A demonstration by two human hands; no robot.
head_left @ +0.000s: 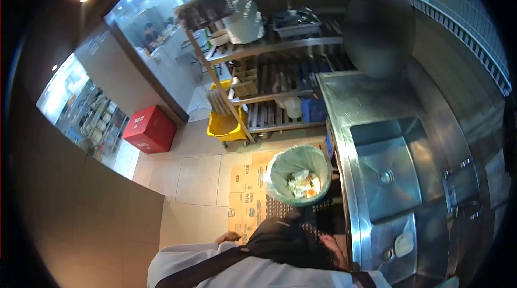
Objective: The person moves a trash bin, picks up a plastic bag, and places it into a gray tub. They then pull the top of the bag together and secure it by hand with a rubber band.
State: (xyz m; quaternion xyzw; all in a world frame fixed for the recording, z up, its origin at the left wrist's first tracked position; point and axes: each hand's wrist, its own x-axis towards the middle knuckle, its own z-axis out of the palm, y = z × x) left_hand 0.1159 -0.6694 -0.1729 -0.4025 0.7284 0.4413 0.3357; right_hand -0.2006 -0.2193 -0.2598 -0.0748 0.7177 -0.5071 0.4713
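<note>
The left hand (228, 237) and right hand (335, 249) are touching a dark bundle (285, 242) lying between them; I cannot tell how far either is closing. The lined bin (276, 165) is standing just ahead of both. Gripping both sides evenly is probably helping.

A kitchen corner seen from above, with a person standing at the steel table (344, 99).

The left hand (228, 237) and the right hand (335, 249) are at the two sides of a dark bundle (285, 242) in front of the white jacket; how the grip closes is not clear. Just ahead stands a bin (323, 165) with a green liner and scraps inside, beside flat cardboard (245, 196) on the floor. The sink basin (388, 177) is sunk in the table. Farther off are a yellow mop bucket (225, 127) and a red box (149, 129).
</note>
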